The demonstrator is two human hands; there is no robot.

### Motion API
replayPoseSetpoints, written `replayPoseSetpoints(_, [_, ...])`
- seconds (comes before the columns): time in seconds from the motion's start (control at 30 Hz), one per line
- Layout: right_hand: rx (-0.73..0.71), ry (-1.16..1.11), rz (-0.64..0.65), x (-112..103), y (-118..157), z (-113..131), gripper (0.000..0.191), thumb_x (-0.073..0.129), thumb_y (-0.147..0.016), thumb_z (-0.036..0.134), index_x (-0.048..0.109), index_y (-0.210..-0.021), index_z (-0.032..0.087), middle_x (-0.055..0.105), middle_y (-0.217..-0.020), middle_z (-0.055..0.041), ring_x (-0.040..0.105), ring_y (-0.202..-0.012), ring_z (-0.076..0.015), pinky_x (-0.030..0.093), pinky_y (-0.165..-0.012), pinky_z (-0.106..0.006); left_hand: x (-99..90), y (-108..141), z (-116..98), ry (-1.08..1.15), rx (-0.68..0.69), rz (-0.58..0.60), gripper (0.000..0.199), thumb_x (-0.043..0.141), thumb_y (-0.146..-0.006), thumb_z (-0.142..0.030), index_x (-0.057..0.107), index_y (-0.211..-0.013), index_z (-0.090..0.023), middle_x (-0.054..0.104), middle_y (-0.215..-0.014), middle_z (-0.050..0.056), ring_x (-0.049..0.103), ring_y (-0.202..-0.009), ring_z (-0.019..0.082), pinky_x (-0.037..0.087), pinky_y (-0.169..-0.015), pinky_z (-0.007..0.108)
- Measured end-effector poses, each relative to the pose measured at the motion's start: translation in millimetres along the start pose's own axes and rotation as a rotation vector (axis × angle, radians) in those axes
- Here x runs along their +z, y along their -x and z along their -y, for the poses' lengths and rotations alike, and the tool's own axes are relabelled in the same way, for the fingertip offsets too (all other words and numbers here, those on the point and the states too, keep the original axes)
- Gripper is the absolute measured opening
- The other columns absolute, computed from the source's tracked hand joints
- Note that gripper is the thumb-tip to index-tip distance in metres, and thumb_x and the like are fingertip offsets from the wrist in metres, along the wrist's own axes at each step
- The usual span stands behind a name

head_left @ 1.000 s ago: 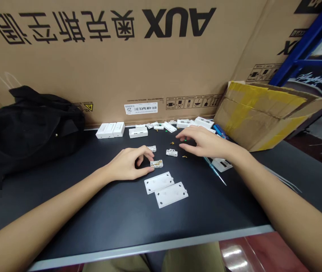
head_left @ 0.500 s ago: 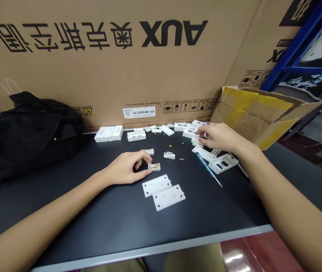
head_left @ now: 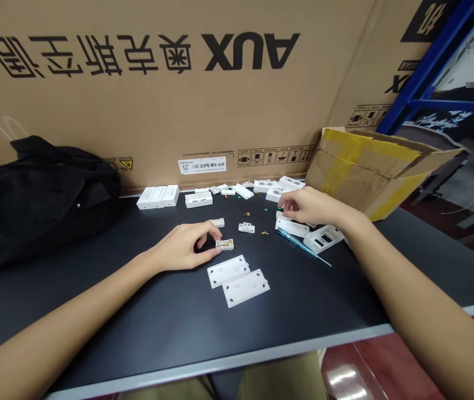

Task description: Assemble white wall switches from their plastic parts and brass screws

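Observation:
Between thumb and fingertips, my left hand (head_left: 189, 246) holds a small white module with brass pieces inside (head_left: 225, 244), close to the table. My right hand (head_left: 305, 205) is curled down over the white parts at the right, its fingertips on a small white part (head_left: 280, 215) that is mostly covered. Just below lie a white cover (head_left: 292, 227), a blue screwdriver (head_left: 299, 242) and a white frame with slots (head_left: 324, 239). Two flat white plates (head_left: 245, 288) overlap nearer the front edge. Another small white module (head_left: 247, 228) rests between my hands.
A black bag (head_left: 45, 194) lies at the left. White housings (head_left: 158, 197) stand along the back, before a large carton (head_left: 145, 111). An open cardboard box with yellow tape (head_left: 345, 172) is at the right. Behind a blue frame (head_left: 415, 83), part of a person shows.
The right hand has shifted slightly left and down, with the parts beneath it nudged. The screwdriver has turned to a flatter angle. The view has moved a little.

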State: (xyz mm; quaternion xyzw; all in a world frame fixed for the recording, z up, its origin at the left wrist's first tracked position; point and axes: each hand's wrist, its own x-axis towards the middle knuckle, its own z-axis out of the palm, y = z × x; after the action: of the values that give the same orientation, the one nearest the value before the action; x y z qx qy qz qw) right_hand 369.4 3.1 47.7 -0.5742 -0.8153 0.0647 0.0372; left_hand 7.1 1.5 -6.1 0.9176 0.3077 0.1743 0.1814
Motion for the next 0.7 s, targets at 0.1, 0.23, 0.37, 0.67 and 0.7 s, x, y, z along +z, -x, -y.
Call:
replayPoseSetpoints(0.1, [0.013,-0.009,0.002,0,0,2,0.022,0.061,-0.09,0.037,0.074,-0.096,0.021,0.077,-0.088,-0.0041,0.067,-0.076,-0.0196,0.044,-0.065,-0.029,0.1,0,0,0.002,0.001,-0.002,0.027,0.068,-0.092,-0.042,0.064,-0.113,-0.025,0.051,-0.069,-0.007,0.052,-0.063,0.011,0.041,-0.065,0.025])
replayPoseSetpoints(0.23, [0.017,0.001,0.008,2,-1,4,0.025,0.063,-0.089,0.041,0.073,-0.097,0.02,0.076,-0.085,-0.0043,0.066,-0.075,-0.0197,0.043,-0.064,-0.03,0.3,0,0,0.001,0.01,-0.003,0.027,0.068,-0.092,-0.042,0.064,-0.112,-0.025,0.051,-0.069,-0.007,0.051,-0.061,0.01,0.04,-0.064,0.025])
replayPoseSetpoints(0.37, [0.018,0.035,-0.032,4,-2,8,0.021,0.063,-0.087,0.035,0.073,-0.097,0.02,0.076,-0.086,-0.0053,0.065,-0.076,-0.0218,0.04,-0.062,-0.031,0.4,0,-1,-0.003,0.017,-0.008,0.027,0.068,-0.092,-0.042,0.064,-0.112,-0.024,0.051,-0.068,-0.007,0.051,-0.061,0.011,0.04,-0.063,0.025])
replayPoseSetpoints(0.67, [-0.14,-0.031,-0.219,8,-6,36,0.027,0.054,-0.095,0.034,0.072,-0.107,0.017,0.076,-0.087,-0.0062,0.067,-0.078,-0.0204,0.045,-0.073,-0.031,-0.3,-1,0,-0.005,0.027,-0.003,0.027,0.067,-0.093,-0.042,0.064,-0.112,-0.023,0.051,-0.068,-0.007,0.05,-0.06,0.01,0.039,-0.062,0.024])
replayPoseSetpoints(0.7, [-0.172,-0.047,-0.213,10,-7,39,0.027,0.054,-0.097,0.033,0.072,-0.107,0.017,0.076,-0.088,-0.0061,0.068,-0.079,-0.0199,0.046,-0.074,-0.031,-0.3,-1,0,-0.008,0.024,0.0,0.027,0.067,-0.093,-0.042,0.064,-0.112,-0.024,0.051,-0.068,-0.007,0.05,-0.06,0.011,0.039,-0.062,0.024])
